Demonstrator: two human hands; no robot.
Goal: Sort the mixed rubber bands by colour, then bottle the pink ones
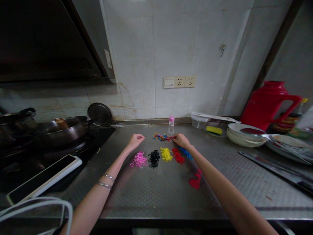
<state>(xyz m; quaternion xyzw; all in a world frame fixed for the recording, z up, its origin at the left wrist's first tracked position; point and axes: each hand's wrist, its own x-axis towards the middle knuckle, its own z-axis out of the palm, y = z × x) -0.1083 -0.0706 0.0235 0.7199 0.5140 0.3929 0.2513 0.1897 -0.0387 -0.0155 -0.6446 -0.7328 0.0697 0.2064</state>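
Since the mixed bands (160,137) lie at twelve o'clock, my right grip (181,140), at their three-o'clock edge, should pinch lightly; whether it holds any I can't tell; my left grip (136,141) is curled closed.

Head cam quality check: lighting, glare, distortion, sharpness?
Head view: dim overall, range hood almost black at upper left; head view: soft sheen on the counter, no harsh glare; head view: wide-angle stretch, red flask leaning outward at right; head view: slightly soft, single pieces in the multicoloured pile hard to separate.
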